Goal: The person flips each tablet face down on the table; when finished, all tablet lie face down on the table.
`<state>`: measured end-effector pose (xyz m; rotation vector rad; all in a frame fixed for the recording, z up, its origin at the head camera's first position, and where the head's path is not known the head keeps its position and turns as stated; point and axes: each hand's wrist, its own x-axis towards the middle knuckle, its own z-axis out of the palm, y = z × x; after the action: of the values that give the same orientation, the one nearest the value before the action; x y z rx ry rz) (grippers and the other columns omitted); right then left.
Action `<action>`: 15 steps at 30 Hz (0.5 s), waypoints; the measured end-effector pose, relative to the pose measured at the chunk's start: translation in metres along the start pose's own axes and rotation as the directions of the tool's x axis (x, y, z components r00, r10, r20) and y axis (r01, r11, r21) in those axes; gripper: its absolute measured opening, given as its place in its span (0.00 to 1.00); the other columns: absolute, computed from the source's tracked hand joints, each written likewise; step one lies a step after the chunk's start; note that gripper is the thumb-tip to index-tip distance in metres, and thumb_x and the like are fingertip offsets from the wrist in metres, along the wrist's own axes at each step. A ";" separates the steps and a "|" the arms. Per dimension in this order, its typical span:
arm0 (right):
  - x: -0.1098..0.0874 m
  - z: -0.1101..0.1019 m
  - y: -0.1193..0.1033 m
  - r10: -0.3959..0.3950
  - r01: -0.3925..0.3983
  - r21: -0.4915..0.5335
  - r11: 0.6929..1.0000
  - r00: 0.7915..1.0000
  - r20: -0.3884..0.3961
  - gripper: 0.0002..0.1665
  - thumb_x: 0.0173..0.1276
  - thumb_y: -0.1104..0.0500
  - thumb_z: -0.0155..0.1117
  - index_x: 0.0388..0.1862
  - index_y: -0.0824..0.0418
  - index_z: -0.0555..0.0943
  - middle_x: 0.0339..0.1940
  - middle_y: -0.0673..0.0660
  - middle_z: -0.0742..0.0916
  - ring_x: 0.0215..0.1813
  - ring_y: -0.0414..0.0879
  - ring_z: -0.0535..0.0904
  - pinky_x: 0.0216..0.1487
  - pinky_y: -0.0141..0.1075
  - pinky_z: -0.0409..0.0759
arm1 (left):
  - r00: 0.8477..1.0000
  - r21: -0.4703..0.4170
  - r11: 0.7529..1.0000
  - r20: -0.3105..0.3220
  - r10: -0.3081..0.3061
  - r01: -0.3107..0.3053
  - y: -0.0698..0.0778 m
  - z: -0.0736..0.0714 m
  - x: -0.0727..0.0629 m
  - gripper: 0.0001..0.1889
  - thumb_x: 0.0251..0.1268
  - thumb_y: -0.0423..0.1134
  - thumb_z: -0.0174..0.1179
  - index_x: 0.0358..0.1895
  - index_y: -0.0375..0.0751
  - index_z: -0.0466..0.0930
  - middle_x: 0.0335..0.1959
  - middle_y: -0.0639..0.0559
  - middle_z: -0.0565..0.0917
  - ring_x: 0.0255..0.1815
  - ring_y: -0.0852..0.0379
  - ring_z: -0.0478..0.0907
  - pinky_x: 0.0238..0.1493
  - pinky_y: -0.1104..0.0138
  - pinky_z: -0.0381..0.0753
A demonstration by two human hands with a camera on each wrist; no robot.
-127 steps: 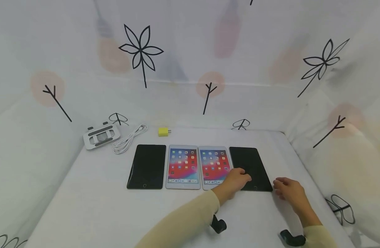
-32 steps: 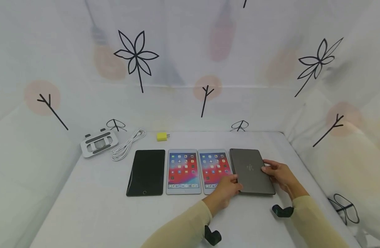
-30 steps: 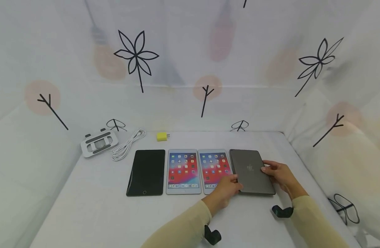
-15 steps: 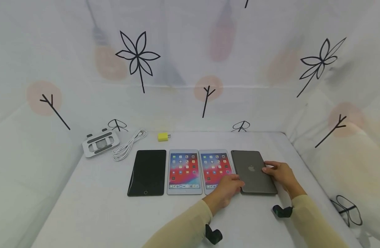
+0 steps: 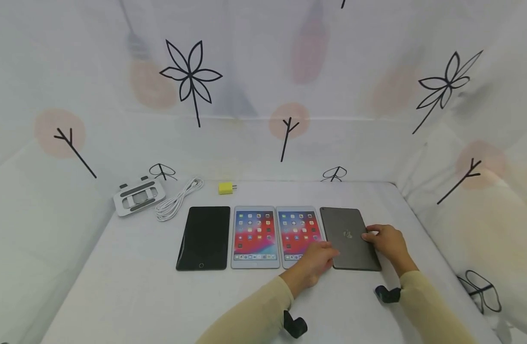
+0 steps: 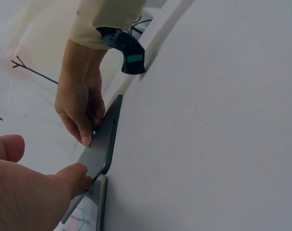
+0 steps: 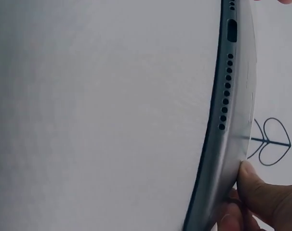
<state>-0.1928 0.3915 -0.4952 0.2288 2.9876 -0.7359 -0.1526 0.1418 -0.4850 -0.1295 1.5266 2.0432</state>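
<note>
one grey tablet [image 5: 351,251], back up, nearest the table's [image 5: 151,301] right edge, pinched at opposite sides by the left hand [image 5: 313,262] and right hand [image 5: 390,242]. likely being squared up just beside the white tablets [image 5: 255,234]; next, probably, keep both grips even and seat it flat before letting go. toward the left edge, a black tablet [image 5: 204,236]; by the far-left corner, a stand [image 5: 138,208] and cable [image 5: 174,205].

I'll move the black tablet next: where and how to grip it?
Probably pinch its left long edge, coming from the left: the black tablet lies flat, bare tabletop borders that edge, and a white tablet crowds its right.
</note>
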 end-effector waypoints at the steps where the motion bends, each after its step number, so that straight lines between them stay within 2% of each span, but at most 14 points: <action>1: 0.000 0.000 0.000 0.006 -0.006 -0.008 1.000 1.000 -0.001 0.27 0.69 0.53 0.67 0.56 0.75 0.81 0.37 0.69 0.88 0.35 0.56 0.84 0.34 0.47 0.81 | 1.000 0.001 1.000 0.002 -0.006 0.006 0.000 0.000 -0.001 0.27 0.69 0.30 0.60 0.69 0.23 0.68 0.67 0.31 0.75 0.70 0.36 0.71 0.70 0.48 0.71; 5: -0.001 0.001 -0.001 0.011 -0.011 -0.026 1.000 1.000 -0.014 0.26 0.69 0.53 0.67 0.54 0.75 0.82 0.40 0.72 0.88 0.38 0.60 0.84 0.37 0.51 0.81 | 1.000 0.000 1.000 0.010 -0.021 0.021 0.000 0.000 -0.001 0.26 0.70 0.31 0.60 0.69 0.24 0.69 0.66 0.33 0.75 0.70 0.35 0.71 0.71 0.48 0.71; 10: -0.002 0.003 0.000 0.043 -0.043 -0.037 0.998 0.999 -0.007 0.27 0.70 0.53 0.66 0.56 0.75 0.81 0.42 0.73 0.87 0.40 0.62 0.85 0.40 0.54 0.81 | 0.999 -0.018 1.000 0.038 -0.011 0.012 0.001 -0.005 -0.004 0.27 0.70 0.32 0.60 0.70 0.27 0.68 0.64 0.36 0.77 0.69 0.36 0.73 0.70 0.49 0.72; 13: -0.006 0.002 -0.003 0.074 -0.075 -0.025 0.997 0.997 -0.025 0.31 0.74 0.48 0.61 0.58 0.76 0.78 0.46 0.75 0.86 0.44 0.65 0.84 0.42 0.56 0.81 | 0.998 -0.039 0.999 0.063 0.002 0.000 0.005 -0.016 -0.012 0.28 0.72 0.33 0.59 0.73 0.31 0.68 0.63 0.38 0.78 0.66 0.38 0.76 0.68 0.51 0.75; 15: -0.009 0.002 -0.010 0.104 -0.103 0.025 0.994 0.993 -0.059 0.34 0.77 0.45 0.56 0.60 0.76 0.77 0.47 0.75 0.86 0.45 0.66 0.83 0.42 0.55 0.81 | 0.997 -0.044 0.999 0.072 0.010 -0.007 0.009 -0.030 -0.020 0.28 0.73 0.34 0.59 0.73 0.33 0.67 0.63 0.39 0.77 0.64 0.40 0.77 0.65 0.54 0.78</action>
<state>-0.1854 0.3802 -0.4914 0.4106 2.9981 -0.7643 -0.1481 0.1052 -0.4792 -0.0649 1.4421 2.0660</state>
